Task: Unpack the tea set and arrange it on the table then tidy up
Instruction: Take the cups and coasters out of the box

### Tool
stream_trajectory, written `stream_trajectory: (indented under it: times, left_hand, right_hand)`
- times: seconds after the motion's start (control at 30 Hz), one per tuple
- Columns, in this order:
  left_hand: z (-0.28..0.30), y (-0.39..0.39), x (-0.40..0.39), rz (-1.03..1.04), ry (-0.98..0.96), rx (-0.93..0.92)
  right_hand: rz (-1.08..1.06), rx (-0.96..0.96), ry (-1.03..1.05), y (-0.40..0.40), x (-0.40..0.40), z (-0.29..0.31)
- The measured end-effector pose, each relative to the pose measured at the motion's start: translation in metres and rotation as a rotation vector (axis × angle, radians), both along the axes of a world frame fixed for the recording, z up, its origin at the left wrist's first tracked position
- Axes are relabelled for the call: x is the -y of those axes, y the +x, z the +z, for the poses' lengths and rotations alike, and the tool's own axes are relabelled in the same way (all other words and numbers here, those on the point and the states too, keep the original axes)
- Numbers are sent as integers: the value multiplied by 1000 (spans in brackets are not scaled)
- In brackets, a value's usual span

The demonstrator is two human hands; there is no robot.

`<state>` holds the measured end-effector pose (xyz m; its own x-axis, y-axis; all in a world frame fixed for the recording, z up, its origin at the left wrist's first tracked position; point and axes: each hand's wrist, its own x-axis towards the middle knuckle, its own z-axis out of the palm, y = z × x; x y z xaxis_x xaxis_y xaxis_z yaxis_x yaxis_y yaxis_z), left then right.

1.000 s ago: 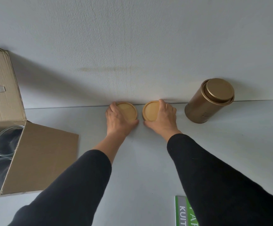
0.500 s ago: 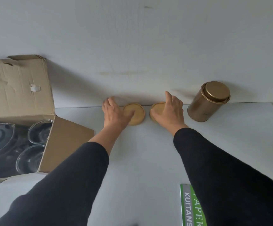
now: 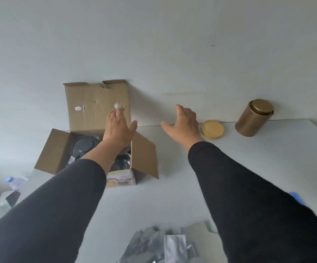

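An open cardboard box [image 3: 97,103] stands at the back left of the white table [image 3: 258,177]. Inside it I see a dark round lid [image 3: 84,147] and a glass cup [image 3: 122,162]. My left hand [image 3: 118,128] hovers above the box, fingers spread, holding nothing. My right hand [image 3: 184,124] is raised over the table between the box and a round wooden coaster [image 3: 212,129], open and empty. The other coaster is hidden behind my right hand. A gold tea tin [image 3: 253,117] stands by the wall to the right of the coaster.
Silvery foil packets [image 3: 161,243] lie at the table's near edge. A plastic bottle [image 3: 14,182] and more foil sit at the lower left. Something blue [image 3: 297,199] shows beside my right sleeve. The wall runs just behind the table.
Both hands have left the two coasters and swung left, the left one now over the box. My view has turned left and pulled back, bringing the whole box into sight.
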<state>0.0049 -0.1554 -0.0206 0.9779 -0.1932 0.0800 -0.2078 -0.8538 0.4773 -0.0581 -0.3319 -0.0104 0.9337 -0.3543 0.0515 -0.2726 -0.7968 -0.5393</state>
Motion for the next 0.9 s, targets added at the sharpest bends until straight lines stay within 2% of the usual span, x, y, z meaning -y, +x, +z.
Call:
stream_trajectory:
  times: [0.17, 0.33, 0.43, 0.7, 0.9]
  left_hand:
    - [-12, -6, -80, -41, 169, -78]
    - [-41, -19, -113, -99, 337, -149]
    - [-51, -23, -119, -108, 375, -166]
    - [-61, -23, -124, -122, 409, -104]
    - [-59, -21, -125, -129, 373, -128]
  right_hand:
    - [128, -20, -84, -12, -87, -10]
    - [175, -53, -242, -19, -143, -36]
    - [151, -128, -308, -19, -158, -47]
    - [32, -446, -281, -4, -177, -51]
    - [-53, -349, -243, -3, -181, -61]
